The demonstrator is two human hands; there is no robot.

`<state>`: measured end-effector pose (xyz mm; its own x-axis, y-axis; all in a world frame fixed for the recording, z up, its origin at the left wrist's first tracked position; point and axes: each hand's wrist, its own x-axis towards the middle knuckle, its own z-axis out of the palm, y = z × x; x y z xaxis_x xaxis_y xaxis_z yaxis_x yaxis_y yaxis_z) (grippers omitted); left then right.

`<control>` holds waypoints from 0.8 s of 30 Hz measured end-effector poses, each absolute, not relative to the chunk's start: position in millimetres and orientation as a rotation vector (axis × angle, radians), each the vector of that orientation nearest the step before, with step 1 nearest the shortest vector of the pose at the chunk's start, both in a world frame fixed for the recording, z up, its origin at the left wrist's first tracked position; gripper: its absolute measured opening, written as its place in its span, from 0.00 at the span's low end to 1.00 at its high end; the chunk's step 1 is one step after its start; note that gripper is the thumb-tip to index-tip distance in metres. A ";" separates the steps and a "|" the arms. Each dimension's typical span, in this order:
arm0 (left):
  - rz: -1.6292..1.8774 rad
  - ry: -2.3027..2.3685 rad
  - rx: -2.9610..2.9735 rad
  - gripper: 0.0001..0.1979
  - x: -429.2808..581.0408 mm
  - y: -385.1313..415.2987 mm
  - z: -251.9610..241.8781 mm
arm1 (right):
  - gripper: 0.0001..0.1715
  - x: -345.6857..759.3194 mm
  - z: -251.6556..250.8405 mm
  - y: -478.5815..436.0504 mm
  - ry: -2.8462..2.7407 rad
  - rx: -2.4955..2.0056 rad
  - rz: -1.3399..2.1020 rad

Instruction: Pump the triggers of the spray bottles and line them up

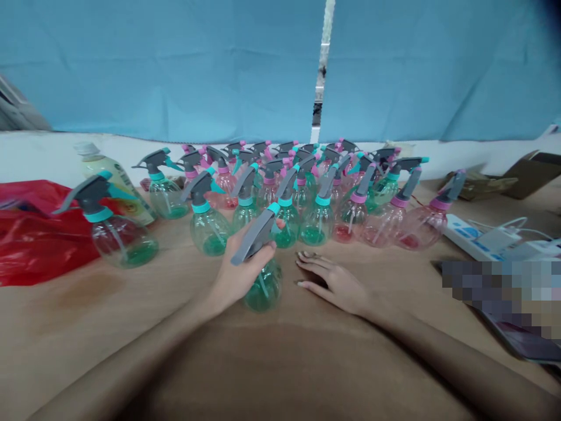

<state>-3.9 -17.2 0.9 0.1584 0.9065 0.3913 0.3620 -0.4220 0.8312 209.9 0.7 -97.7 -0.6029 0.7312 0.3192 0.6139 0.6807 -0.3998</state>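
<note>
My left hand point(239, 272) is wrapped round the grey trigger head of a green spray bottle point(263, 287) that stands on the brown table point(131, 327) just in front of me. My right hand point(333, 280) lies flat on the table right of that bottle, fingers stretched out and apart, holding nothing. Behind both hands stands a crowd of several green and pink spray bottles point(307, 187) with grey triggers.
A lone green spray bottle point(116, 231) stands at the left beside a red plastic bag point(35, 234) and a pale capped bottle point(111, 175). A white power strip point(471, 237) with cables and a cardboard box point(530, 169) lie at the right. A blue curtain hangs behind.
</note>
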 end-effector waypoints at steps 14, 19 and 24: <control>1.222 1.236 1.939 0.17 -5.3 -15.5 -0.1 | 0.30 210.7 -99.4 1.2 -2.440 -1.046 0.336; 1.228 1.233 1.916 0.17 -5.3 -15.9 0.4 | 0.30 210.8 -98.8 1.1 -2.432 -1.048 0.339; 1.220 1.238 1.913 0.16 -6.2 -15.6 0.9 | 0.30 211.1 -100.3 2.0 -2.430 -1.040 0.344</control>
